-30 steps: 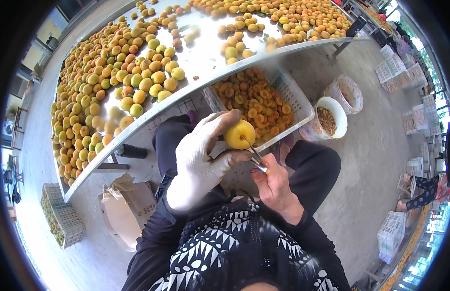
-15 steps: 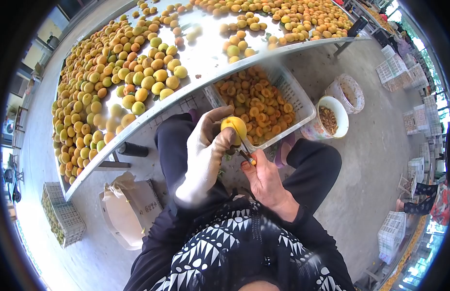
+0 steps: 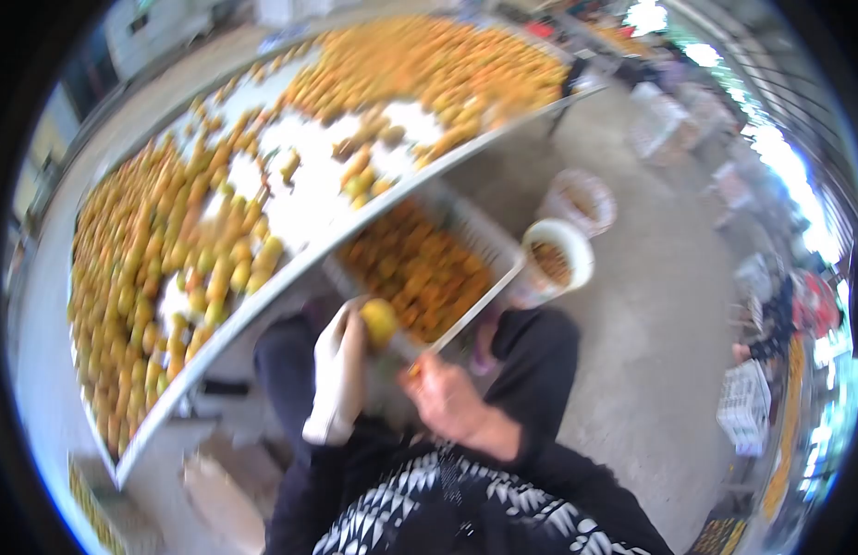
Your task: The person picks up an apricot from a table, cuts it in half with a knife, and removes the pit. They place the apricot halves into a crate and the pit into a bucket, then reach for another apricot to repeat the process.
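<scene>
My left hand (image 3: 338, 375), in a whitish work glove, grips a yellow apricot (image 3: 379, 322) between thumb and fingers. My right hand (image 3: 447, 398), bare, is closed around a small knife (image 3: 413, 371) just below and to the right of the fruit. Motion smears the knife, and only a bit of orange shows clearly; whether its blade touches the apricot cannot be made out. Just beyond both hands stands a white plastic crate (image 3: 482, 305) holding many halved apricots (image 3: 420, 268).
A metal-edged table (image 3: 304, 205) heaped with whole apricots (image 3: 152, 268) slopes across the front and left. Right of the crate stand a bucket of pits (image 3: 569, 268) and another bucket (image 3: 584, 199). Cardboard (image 3: 221, 486) lies at left. Another person (image 3: 799, 314) sits far right.
The view has swung and blurred, shifting the table and buckets leftward in the picture. The apricot and knife remain in my hands, which seem slightly farther apart.
</scene>
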Available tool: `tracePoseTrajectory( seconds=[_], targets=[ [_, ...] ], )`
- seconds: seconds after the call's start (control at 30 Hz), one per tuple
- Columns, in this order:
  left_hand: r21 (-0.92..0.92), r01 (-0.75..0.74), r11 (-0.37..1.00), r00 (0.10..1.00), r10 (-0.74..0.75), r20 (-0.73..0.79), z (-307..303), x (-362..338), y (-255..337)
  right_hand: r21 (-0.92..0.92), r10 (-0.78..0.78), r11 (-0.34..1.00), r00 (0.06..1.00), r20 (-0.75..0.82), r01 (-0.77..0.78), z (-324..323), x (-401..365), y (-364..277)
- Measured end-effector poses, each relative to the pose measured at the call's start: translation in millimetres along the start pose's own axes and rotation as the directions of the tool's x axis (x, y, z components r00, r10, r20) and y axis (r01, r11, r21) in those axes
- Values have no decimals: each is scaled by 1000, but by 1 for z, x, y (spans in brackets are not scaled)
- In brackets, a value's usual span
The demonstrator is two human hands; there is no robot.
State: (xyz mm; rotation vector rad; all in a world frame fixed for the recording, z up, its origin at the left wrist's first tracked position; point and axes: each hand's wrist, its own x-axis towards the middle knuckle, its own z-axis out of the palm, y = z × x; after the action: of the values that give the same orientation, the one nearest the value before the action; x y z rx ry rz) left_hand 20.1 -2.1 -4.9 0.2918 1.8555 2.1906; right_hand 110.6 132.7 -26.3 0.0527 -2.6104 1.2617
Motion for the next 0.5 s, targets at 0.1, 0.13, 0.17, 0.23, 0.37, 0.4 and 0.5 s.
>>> tracePoseTrajectory(
  seconds=[0.1,0.13,0.17,0.23,0.37,0.4,0.5],
  targets=[
    [65,-16,998,1000,14,28,6,-10,18,87,9,996,998,-63,-3,3,0,3],
    [166,-156,974,987,158,2,5,-5,9,75,19,997,1000,-11,-18,-2,2,-3],
    [159,-255,954,964,263,-36,5,-3,1,63,32,997,999,17,-33,1,1,-1],
    [123,-203,971,975,212,-59,9,-7,13,131,23,991,999,37,-28,0,1,-4],
    [139,-184,973,979,194,-67,12,-12,10,79,31,996,998,53,-35,6,-5,2],
    [90,-124,988,988,132,-82,11,-11,8,82,41,996,998,55,-45,5,-4,1],
    [4,-48,999,992,48,-114,12,-7,2,71,59,996,997,45,-62,7,-7,-2]
  ],
)
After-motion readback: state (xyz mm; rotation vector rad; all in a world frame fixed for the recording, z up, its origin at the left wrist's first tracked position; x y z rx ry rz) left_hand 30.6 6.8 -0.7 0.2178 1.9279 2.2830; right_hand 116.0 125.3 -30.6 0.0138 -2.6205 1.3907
